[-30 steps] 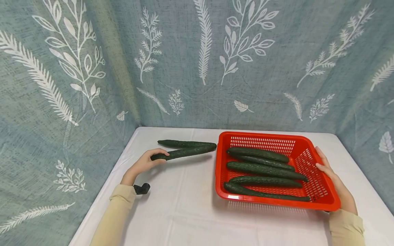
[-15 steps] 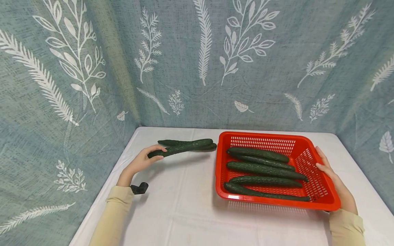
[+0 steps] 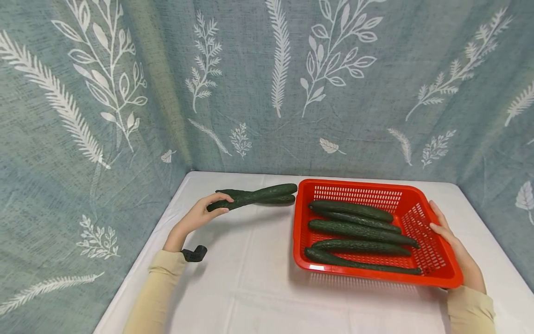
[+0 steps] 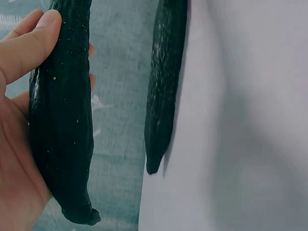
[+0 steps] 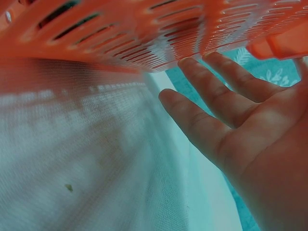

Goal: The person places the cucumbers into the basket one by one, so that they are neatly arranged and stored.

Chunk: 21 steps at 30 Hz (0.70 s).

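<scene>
My left hand (image 3: 202,214) grips a dark green cucumber (image 3: 271,191) near one end. In the left wrist view, the thumb lies across this cucumber (image 4: 62,110) and fingertips show behind it. Below it on the cloth lies a second cucumber (image 3: 273,199), partly hidden; its tapered end (image 4: 161,96) is apart from the held one. My right hand (image 3: 454,243) holds the right side of a red plastic basket (image 3: 454,278), thumb over the rim. The right wrist view shows its fingers (image 5: 197,120) rather straight, fingertips at the slotted wall. Several cucumbers (image 3: 363,232) lie in the basket.
A white cloth (image 3: 250,278) covers the table. Blue-green leaf-patterned curtains (image 3: 250,93) stand along its back and sides. A black wrist device (image 3: 195,253) sticks out beside the left cuff. In the right wrist view, a gap shows between basket and cloth.
The held cucumber's far end has swung towards the back, so it now crosses over the second cucumber. My left hand has shifted slightly; right hand and basket stay nearly still.
</scene>
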### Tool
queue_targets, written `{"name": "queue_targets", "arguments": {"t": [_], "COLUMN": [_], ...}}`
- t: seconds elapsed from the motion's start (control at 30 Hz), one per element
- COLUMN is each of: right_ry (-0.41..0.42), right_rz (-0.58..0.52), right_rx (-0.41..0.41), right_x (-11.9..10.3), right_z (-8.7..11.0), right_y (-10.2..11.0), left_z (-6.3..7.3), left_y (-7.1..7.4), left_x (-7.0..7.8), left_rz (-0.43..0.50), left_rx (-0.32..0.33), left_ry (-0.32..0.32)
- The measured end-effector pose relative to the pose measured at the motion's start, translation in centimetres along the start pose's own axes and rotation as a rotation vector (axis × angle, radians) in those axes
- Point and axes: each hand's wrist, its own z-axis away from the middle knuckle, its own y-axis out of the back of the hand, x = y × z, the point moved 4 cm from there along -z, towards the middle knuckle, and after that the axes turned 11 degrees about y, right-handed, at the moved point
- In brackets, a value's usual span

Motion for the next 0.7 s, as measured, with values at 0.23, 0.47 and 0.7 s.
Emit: {"name": "queue_targets", "arguments": {"t": [0.23,0.47,0.7], "right_ry": [0.003,0.004,0.016], "right_rz": [0.051,0.021,0.023], "right_rx": [0.005,0.007,0.003], "right_x": [0.0,0.0,0.0], "right_z": [0.1,0.0,0.0], "right_y": [0.0,0.0,0.0], "left_z": [-0.6,-2.2,-3.2], "left_y": [-0.8,-2.1,-3.3], "left_x": [2.5,1.3,2.3], "left_rz": [-0.025,-0.019,0.008], "left_rx": [-0.024,-0.032,-0.062], "left_ry": [-0.023,-0.071,-0.083]}}
